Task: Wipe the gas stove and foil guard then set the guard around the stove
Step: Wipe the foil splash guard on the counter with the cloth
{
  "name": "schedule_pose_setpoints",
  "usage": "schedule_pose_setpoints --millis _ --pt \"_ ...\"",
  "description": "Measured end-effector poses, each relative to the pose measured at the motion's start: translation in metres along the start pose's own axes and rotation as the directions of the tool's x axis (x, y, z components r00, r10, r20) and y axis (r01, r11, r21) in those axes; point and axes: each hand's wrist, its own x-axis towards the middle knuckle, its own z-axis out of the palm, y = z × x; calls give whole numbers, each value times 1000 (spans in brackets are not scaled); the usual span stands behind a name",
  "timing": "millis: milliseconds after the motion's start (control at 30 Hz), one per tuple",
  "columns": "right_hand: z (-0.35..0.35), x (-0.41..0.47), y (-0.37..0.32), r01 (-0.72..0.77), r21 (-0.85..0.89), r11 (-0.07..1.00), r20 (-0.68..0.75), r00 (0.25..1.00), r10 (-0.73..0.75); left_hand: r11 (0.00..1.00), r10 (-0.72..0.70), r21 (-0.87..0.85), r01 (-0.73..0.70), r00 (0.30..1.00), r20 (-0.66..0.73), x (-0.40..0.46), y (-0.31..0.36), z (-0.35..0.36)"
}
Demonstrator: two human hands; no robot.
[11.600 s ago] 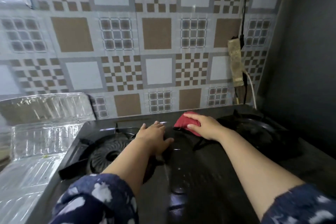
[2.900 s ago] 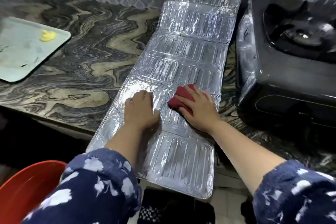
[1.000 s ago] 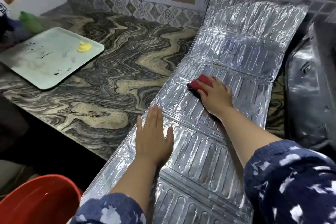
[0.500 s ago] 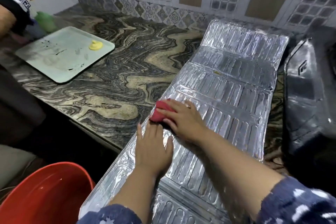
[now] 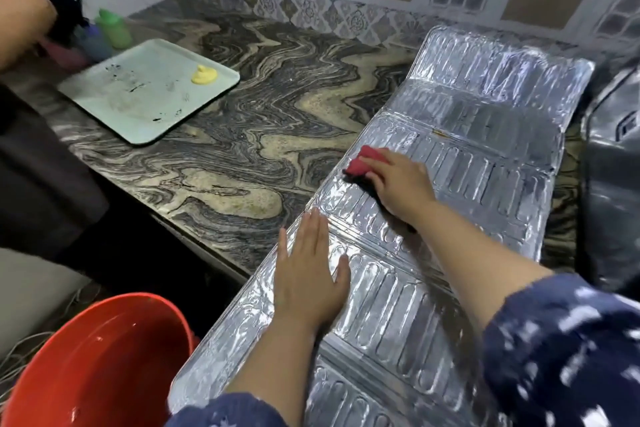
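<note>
Marbled countertop [image 5: 277, 107]; foil guard [image 5: 467, 184] flat; pale tray [image 5: 138, 104]; black stove [image 5: 616, 184] right

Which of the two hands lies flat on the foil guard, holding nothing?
The left hand: it lies flat with straight fingers on the foil guard, nearer the camera. The right hand presses a red cloth.

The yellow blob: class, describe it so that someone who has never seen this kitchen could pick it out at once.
Start at the marbled stone counter, left of the long foil guard. On it, near the far left, lies a pale green tray. The yellow blob sits by the tray's far right corner, the only yellow, raised thing among flat dark smudges.
</note>
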Motion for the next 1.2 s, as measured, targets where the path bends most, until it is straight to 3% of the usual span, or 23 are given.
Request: schedule_pose_setpoints --millis 200,500,667,800,1000,1200 --pt "10 -94 -36 190 -41 981 31 982 -189 999 5 47 -6 1000 16 -11 -3 0" --pt "1 -98 -5 16 12 1000 60 998 -17 1000 -6 -4 6 1000 -16 -28 -3 -2" --pt "-8 -118 3 -8 -30 1000 55 998 10 998 -51 28 48 993 110 -15 2 -18" --pt "-12 -129 10 -25 -29 999 39 999 27 999 6 51 -10 997 78 14 28 -28" --pt "-16 -128 44 -106 -34 994 22 994 107 987 141 57 -151 978 153 61 69 -6" --pt "-19 -99 73 -187 -36 982 -9 982 187 978 200 39 -206 973 119 89 74 15"
